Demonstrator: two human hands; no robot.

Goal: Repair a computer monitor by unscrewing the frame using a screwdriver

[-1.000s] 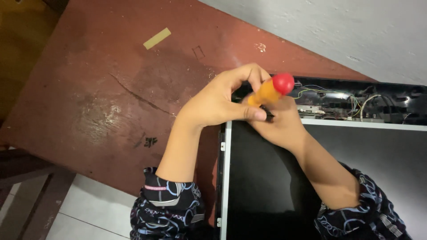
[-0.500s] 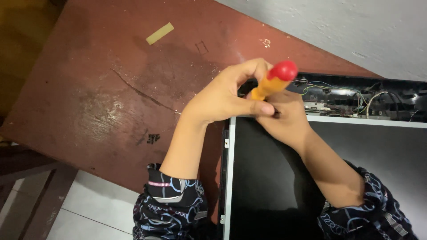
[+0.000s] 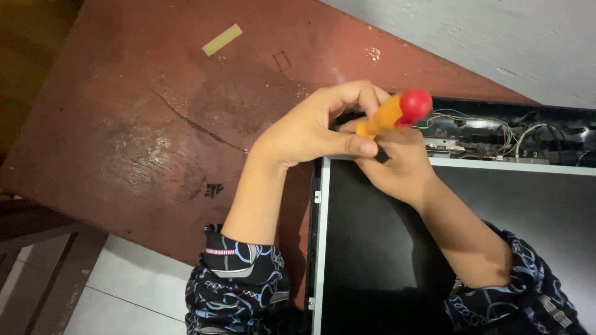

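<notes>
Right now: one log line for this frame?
left hand: on screwdriver | right hand: grip at shaft | tool: upright at top-left corner of panel | surface: red table

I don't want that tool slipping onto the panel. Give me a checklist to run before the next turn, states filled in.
1. Left hand wrapped on the orange screwdriver with red end cap: ok.
2. Right hand steadying the lower shaft: ok.
3. Tip seated in a screw: cannot tell, hidden by fingers.
4. Black flat display panel with grey metal frame lying flat on the worn red-brown table: ok.
5. Loose coloured wires clear of the tool: cannot tell.
</notes>
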